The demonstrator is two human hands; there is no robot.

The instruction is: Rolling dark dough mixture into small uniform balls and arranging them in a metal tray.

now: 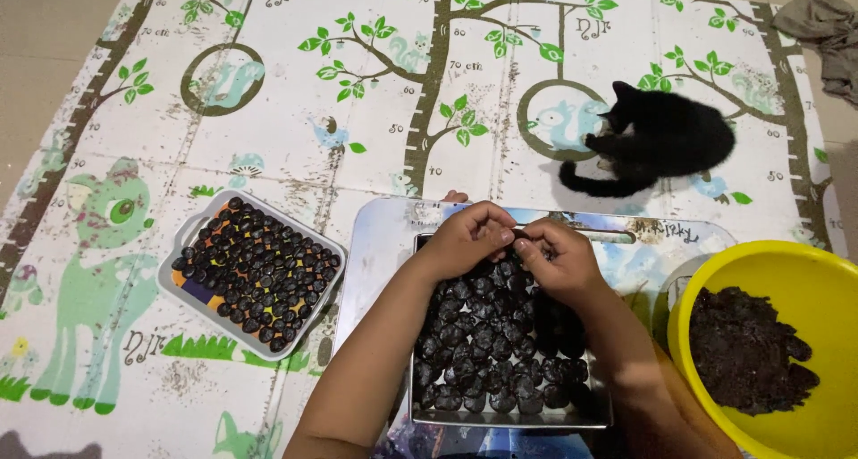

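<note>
My left hand [467, 238] and my right hand [556, 261] meet at the far edge of a metal tray [509, 419] filled with rows of small dark lumps [490, 352]. The fingertips of both hands pinch together around one dark lump [519, 242], held just above the tray's top row. The tray rests on a pale printed board [384, 244]. To my right, a yellow bowl [786, 271] holds a mass of dark paste [746, 352].
A second tray [183, 235] packed with dark lumps lies on the mat to the left. A black cat [657, 137] sits on the printed play mat [295, 92] beyond the board. A grey cloth [827, 30] lies at the far right corner.
</note>
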